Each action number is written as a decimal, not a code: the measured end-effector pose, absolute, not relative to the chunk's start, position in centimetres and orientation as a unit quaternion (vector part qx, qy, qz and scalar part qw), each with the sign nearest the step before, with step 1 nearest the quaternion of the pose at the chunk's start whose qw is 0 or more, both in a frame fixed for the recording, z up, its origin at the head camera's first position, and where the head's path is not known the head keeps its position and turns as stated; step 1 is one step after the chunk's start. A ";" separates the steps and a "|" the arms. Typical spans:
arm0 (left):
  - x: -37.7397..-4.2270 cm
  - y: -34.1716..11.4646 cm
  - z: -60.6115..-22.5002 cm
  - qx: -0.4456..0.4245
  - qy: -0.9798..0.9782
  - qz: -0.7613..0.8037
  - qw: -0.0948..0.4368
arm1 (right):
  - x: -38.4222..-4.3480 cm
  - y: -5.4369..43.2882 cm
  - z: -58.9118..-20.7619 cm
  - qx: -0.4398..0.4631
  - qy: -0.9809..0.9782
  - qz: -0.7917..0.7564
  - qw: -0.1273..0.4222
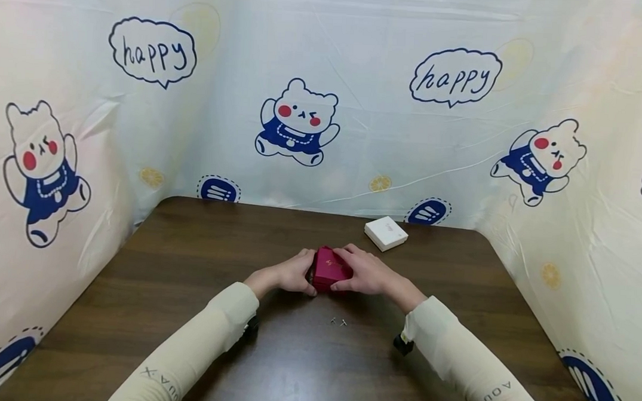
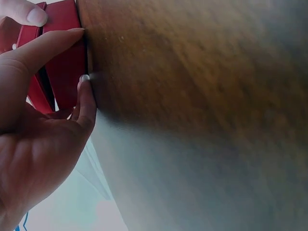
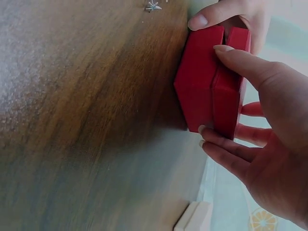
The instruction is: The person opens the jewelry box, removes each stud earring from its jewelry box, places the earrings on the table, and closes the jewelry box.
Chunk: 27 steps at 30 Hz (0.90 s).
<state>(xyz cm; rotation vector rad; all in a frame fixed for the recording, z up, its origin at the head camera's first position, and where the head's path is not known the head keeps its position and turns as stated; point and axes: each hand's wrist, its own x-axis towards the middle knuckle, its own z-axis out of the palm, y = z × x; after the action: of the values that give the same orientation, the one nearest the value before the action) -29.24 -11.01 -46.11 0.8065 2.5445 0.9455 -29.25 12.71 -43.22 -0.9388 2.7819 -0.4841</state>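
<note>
A red jewelry box (image 1: 326,274) with angled sides rests on the table between the two hands. Its lid (image 3: 227,91) lies over the base (image 3: 199,72), with a narrow dark gap between them that widens on the left hand's side. My left hand (image 1: 294,273) holds the base from the left, thumb low on its front and fingertips near the tabletop. From the right, my right hand (image 1: 368,274) grips the lid, its thumb at the front seam and fingers round the far side. A pair of small silvery stud earrings (image 1: 344,323) lies on the table nearer the person.
Behind and to the right of the red box stands a small white box (image 1: 386,233). The brown wooden table (image 1: 201,243) meets a printed cloth backdrop (image 1: 354,184) at its back and sides.
</note>
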 end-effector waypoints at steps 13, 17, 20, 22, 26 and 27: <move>-29.3 -10.7 -45.6 0.277 0.894 0.319 0.149 | -29.2 12.6 -42.8 -0.287 0.944 -0.142 0.083; -29.3 -10.7 -45.7 0.271 0.895 0.321 0.153 | -29.3 12.6 -42.7 -0.281 0.945 -0.142 0.090; -29.3 -10.8 -45.8 0.269 0.893 0.324 0.159 | -29.3 12.6 -42.7 -0.282 0.944 -0.143 0.093; -29.3 -10.8 -45.8 0.270 0.891 0.328 0.163 | -29.3 12.6 -42.7 -0.284 0.943 -0.142 0.096; -29.2 -10.9 -45.8 0.273 0.889 0.328 0.168 | -29.4 12.8 -42.8 -0.290 0.942 -0.138 0.101; -29.2 -10.9 -45.8 0.274 0.889 0.326 0.170 | -29.4 12.8 -42.8 -0.290 0.942 -0.136 0.103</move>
<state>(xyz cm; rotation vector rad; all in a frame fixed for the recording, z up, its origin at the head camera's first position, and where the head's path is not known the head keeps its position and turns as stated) -29.15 -10.87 -45.76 0.7778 2.5249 0.9277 -29.38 12.82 -42.78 -0.8568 2.7792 -0.4014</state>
